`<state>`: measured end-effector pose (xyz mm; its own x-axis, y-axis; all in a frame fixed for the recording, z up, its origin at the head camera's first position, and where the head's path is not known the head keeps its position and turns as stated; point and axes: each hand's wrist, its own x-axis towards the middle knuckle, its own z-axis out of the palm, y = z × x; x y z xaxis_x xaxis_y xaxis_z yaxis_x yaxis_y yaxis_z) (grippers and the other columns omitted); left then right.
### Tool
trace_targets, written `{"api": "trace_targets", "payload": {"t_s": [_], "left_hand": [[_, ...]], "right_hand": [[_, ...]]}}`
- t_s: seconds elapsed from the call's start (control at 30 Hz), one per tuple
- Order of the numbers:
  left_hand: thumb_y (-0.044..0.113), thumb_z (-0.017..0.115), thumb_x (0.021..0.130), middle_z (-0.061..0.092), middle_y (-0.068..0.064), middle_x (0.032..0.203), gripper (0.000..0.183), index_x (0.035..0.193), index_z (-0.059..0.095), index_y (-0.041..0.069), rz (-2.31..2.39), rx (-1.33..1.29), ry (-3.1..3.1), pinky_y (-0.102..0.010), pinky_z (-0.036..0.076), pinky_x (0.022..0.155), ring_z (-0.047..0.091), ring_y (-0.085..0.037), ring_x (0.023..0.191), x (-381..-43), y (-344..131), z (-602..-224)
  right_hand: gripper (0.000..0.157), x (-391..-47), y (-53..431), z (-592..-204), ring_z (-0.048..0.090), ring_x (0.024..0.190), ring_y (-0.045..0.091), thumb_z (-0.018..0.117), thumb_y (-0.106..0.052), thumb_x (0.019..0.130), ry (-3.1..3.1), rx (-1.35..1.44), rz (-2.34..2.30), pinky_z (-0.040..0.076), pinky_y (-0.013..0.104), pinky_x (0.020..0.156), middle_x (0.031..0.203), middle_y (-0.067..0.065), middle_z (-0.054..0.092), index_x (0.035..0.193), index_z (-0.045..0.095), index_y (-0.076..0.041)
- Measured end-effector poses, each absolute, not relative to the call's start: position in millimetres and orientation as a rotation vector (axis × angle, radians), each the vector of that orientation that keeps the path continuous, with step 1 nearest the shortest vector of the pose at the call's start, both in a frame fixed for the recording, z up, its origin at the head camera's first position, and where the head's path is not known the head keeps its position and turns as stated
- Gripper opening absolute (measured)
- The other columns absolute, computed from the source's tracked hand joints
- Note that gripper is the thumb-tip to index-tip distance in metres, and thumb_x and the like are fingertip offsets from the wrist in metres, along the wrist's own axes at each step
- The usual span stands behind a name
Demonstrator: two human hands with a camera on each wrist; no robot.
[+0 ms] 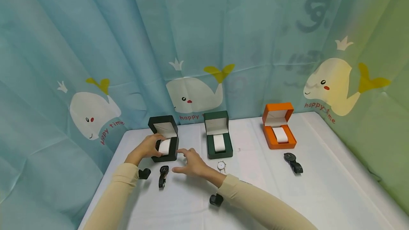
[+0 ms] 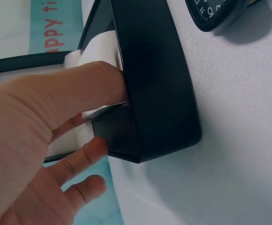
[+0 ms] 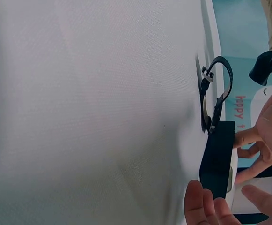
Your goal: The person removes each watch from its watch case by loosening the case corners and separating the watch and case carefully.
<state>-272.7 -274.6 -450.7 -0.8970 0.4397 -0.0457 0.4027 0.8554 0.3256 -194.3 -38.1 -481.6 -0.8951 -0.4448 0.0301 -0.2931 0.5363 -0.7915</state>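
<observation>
An opened black watch box stands at the left of the table, its lid tilted back. My left hand reaches into it and pinches the white cushion between thumb and fingers. In the left wrist view the thumb goes down beside the cushion, inside the box wall. My right hand hovers by the box's front right corner, thumb and fingers spread, holding nothing. Between the hands, in front of the box, lies a black watch, its strap looped in the right wrist view.
A green watch box and an orange one stand opened along the back, each with a white cushion. A silver watch lies before the green box, partly behind my right arm. Another black watch lies before the orange box. A curtain hangs behind.
</observation>
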Motion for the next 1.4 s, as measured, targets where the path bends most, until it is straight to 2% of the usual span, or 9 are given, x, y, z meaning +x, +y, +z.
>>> {"api": "trace_targets", "payload": {"t_s": [0.27, 0.5, 1.13, 1.4], "left_hand": [[0.005, 0.091, 0.073, 0.064, -0.024, 0.129, 0.063, 0.129, 0.066, -0.006, 0.422, 0.632, 2.904, -0.056, 0.050, 0.096, 0.061, -0.041, 0.114, -272, -273, -449], [0.004, 0.088, 0.076, 0.059, -0.027, 0.136, 0.062, 0.133, 0.065, -0.006, 0.391, 0.620, 2.880, -0.057, 0.049, 0.099, 0.056, -0.046, 0.122, -273, -271, -448], [0.004, 0.089, 0.076, 0.064, -0.024, 0.129, 0.060, 0.130, 0.064, -0.007, 0.409, 0.637, 2.891, -0.055, 0.050, 0.096, 0.061, -0.042, 0.115, -272, -271, -450], [0.005, 0.089, 0.078, 0.062, -0.023, 0.133, 0.063, 0.135, 0.062, -0.004, 0.411, 0.604, 2.883, -0.057, 0.050, 0.098, 0.059, -0.043, 0.119, -270, -273, -450]], "right_hand": [[0.073, -193, -37, -481, 0.059, 0.114, 0.032, 0.085, -0.036, 0.085, 2.590, -0.636, -1.302, 0.053, 0.039, 0.088, 0.124, 0.020, 0.057, 0.147, 0.056, -0.010], [0.072, -195, -35, -481, 0.060, 0.110, 0.032, 0.085, -0.035, 0.086, 2.587, -0.668, -1.315, 0.053, 0.036, 0.083, 0.123, 0.021, 0.057, 0.146, 0.055, -0.009], [0.071, -195, -33, -478, 0.060, 0.110, 0.031, 0.083, -0.035, 0.087, 2.583, -0.682, -1.312, 0.051, 0.035, 0.083, 0.124, 0.021, 0.057, 0.146, 0.056, -0.009], [0.072, -200, -28, -474, 0.060, 0.109, 0.033, 0.083, -0.037, 0.087, 2.592, -0.697, -1.289, 0.052, 0.037, 0.083, 0.126, 0.023, 0.056, 0.147, 0.055, -0.010]]}}
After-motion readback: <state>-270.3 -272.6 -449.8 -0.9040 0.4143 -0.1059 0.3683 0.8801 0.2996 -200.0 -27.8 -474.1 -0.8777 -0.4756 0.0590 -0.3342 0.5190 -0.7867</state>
